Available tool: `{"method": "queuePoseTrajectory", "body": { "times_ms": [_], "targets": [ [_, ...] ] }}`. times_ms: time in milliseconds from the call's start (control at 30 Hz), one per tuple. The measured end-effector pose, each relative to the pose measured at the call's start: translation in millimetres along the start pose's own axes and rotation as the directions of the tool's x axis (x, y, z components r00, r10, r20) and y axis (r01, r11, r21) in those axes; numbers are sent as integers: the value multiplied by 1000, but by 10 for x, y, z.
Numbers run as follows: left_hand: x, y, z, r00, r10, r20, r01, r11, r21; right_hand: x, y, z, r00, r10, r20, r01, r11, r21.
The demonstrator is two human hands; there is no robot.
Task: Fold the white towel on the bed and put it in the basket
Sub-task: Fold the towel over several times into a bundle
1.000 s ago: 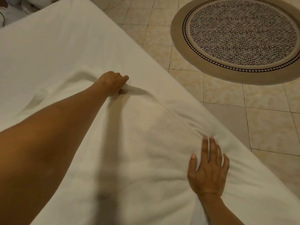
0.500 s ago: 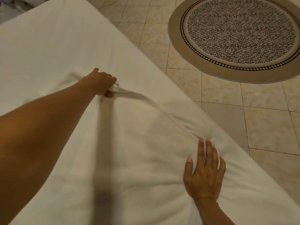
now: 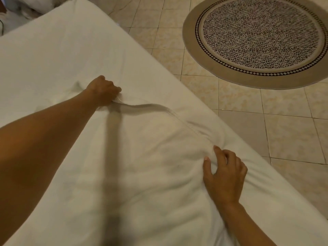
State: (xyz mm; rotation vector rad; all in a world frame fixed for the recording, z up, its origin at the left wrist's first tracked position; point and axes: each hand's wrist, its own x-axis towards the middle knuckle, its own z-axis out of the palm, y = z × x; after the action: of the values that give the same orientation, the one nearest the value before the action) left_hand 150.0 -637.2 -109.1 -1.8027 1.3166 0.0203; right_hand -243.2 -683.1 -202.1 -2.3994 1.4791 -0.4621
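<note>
I cannot see the fingertips of my left hand [image 3: 103, 91]; they curl under the towel [image 3: 150, 174] edge. White towel on white bed [image 3: 62, 50] blurs together, so its left border escapes me. The round rug [image 3: 257, 41] runs off the top and right edges. No basket shows.

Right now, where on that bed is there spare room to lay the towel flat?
The far stretch of the bed, beyond the left hand, is bare sheet. The near part is crowded: the towel covers it, bunched in both hands, the right hand near the bed's floor-side edge.
</note>
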Motion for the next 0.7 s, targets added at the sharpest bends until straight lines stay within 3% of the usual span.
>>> {"method": "queuePoseTrajectory", "body": {
  "times_ms": [233, 333, 467, 533, 567, 700],
  "targets": [
    [-368, -101, 183, 998, -10, -63, 15, 997, 80, 204, -220, -336, 930, 167, 328, -121, 981, -154],
    [-588, -125, 371, 987, -62, -147, 65, 998, 13, -41, -352, -434, 953, 134, 273, -58, 962, -269],
    [-995, -163, 599, 975, -135, -177, 102, 977, -187, -476, -436, -356, 981, -6, 192, 35, 988, -149],
    [-1183, -171, 713, 977, -117, -178, 85, 981, -177, -563, -493, -338, 969, 65, 239, -41, 994, -103],
    [-1257, -169, 764, 975, -110, -192, 78, 982, -170, -570, -522, -336, 966, 98, 238, -71, 990, -118],
    [-1447, -90, 923, 974, -108, -199, 80, 987, -143, -522, -587, -347, 973, 43, 227, 36, 941, -335]
  ]
}}
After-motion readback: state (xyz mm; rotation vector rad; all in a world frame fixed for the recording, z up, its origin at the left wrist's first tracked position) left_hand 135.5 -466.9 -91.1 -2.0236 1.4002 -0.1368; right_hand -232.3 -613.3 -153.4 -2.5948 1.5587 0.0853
